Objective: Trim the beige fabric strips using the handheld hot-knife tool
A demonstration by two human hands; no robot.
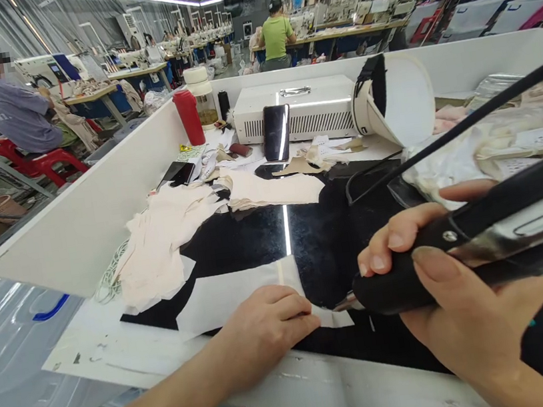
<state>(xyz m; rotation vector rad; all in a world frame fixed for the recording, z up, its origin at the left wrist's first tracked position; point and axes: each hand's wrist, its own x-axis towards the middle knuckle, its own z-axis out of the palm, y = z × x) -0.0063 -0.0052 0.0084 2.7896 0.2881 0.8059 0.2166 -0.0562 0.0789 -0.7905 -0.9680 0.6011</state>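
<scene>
- Beneath a glossy black flat sheet, a broad white-edged table is seen, its pale border left showing along the sheet's near side.
- Beyond the sheet's far edge, a white metal box with slotted vents is placed, and a dark upright phone is stood just before it.
- Over the sheet's right part, a long black-handled tool with a silver metal bar is held by the right hand; its fingers are wrapped around the black body, the thumb laid along the near side.
- At the sheet's left edge, partly overlapping it, a loose heap of cream fabric pieces is spread; toward the sheet's far side, a neater stack of cream fabric pieces is laid.
- Along the sheet's near edge, a flat white fabric piece with a cream stripe is laid, its long axis running roughly left to right, in line with that edge.
- At the sheet's near edge, the piece is touched by the left hand, which is the nearer one; its fingers are bent and narrow, thumb and forefinger brought together on the cloth. Most of the piece is left lying to the left of the fingertips, while a short end is left to their right.
- Above the sheet's near middle, the tool's slim metal tip is pointed leftward at that short end; whether cloth is touched cannot be told.
</scene>
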